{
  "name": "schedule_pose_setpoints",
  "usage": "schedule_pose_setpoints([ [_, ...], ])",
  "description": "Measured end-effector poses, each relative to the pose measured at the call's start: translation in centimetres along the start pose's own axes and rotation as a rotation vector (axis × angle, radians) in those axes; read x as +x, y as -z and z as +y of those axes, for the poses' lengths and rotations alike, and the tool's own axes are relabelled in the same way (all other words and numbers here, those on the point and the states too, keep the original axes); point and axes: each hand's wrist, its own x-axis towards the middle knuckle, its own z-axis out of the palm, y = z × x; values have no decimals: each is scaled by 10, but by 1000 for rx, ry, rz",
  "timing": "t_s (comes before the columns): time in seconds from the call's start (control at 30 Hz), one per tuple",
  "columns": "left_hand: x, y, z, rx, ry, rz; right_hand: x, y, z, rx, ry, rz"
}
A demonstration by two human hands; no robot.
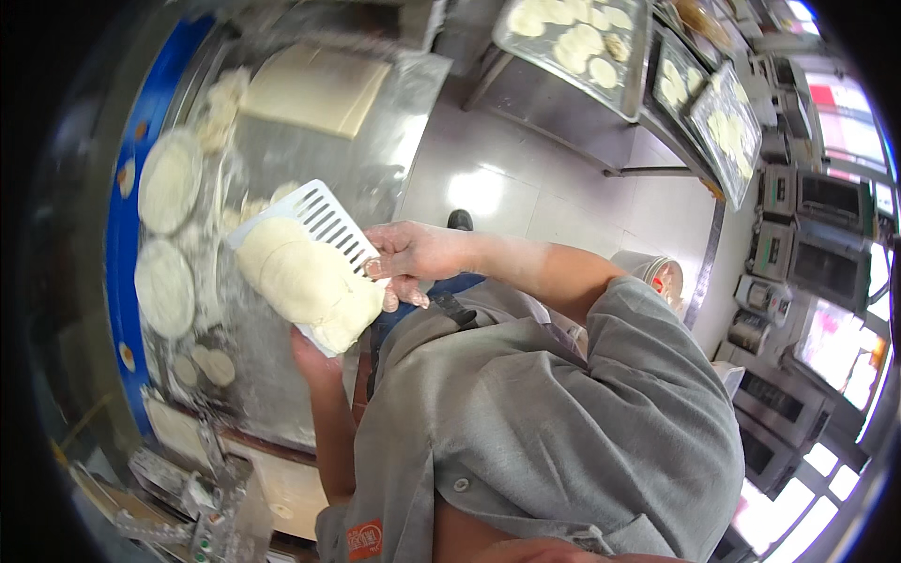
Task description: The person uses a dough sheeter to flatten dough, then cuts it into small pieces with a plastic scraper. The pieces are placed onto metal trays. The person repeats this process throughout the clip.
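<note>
My right hand (408,257) grips the edge of a white slotted plastic tray (338,224), its thumb on top near the slots. Pale, soft rounds of dough (288,271) lie overlapping on the tray, folded at the end closest to me. Under that lower end is my left hand (317,352), its fingers mostly hidden by the tray and dough. The tray is held tilted above a floured metal worktable (281,169). A thick sheet of dough (317,88) rests at the table's far end.
Floured round plates (169,181) line the table's left side beside a blue strip (123,281). Small dough discs (215,366) lie near a machine (218,492). Metal trays with dough pieces (612,91) stand on a second table at upper right. A bucket (644,267) is behind my right arm.
</note>
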Motion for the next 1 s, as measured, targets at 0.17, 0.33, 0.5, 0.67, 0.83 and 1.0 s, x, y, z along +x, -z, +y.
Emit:
schedule_pose_setpoints([
  [0.17,18,-89,39,-725,288,-173,-112,80,-33,31,147,216],
  [0.33,34,-129,51,-509,180,-277,-221,149,-57,80,245,556],
  [0.5,57,-129,45,-564,292,-317,-299,195,-66,224,468,728],
  [0.67,73,-152,72,-431,458,-187,-350,220,-53,284,573,981],
  [0.83,111,-197,73,-407,378,-294,-404,231,-42,393,739,1181],
  [1.0,128,-255,122,-362,307,-316,-477,290,-38,471,793,1413],
])
